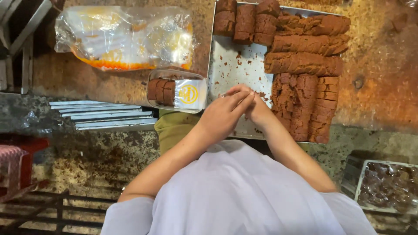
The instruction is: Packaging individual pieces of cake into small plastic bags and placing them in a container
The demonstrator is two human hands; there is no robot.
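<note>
Both your hands meet at frame centre, over the near edge of the metal tray (237, 65).

L hand (224, 114): fingers straight, pressed together, lying across the R hand (257, 111). Nothing seen in the L grip. R hand mostly hidden under the L fingers; can't tell if it's curled round anything or empty. Hands touching each other, fingertips of both near a scatter of brown crumbs (244, 61) on the bare tray surface.

Just R of the R hand: stack of brown sliced loaves (305, 104), slices upright and packed close, some broken at the near end. Beyond those, further from you: more sliced logs (302, 64) lying crosswise, and a row of shorter blocks (246, 21) at the tray's far edge.

Just L of the L hand: clear plastic pack (176, 91) lying on its side, part filled w/ brown slices at its L end, yellow round label on its R end. Not touching either hand.

Beyond the pack, well apart from the hands: crumpled clear plastic bag (124, 37) w/ yellow-orange print, on the rusty brown worktop (379, 78).

L of your L forearm, lower: pile of flat metal sheets (104, 115).

Far R, near your R elbow: wire basket (387, 185) w/ wrapped dark pieces.
</note>
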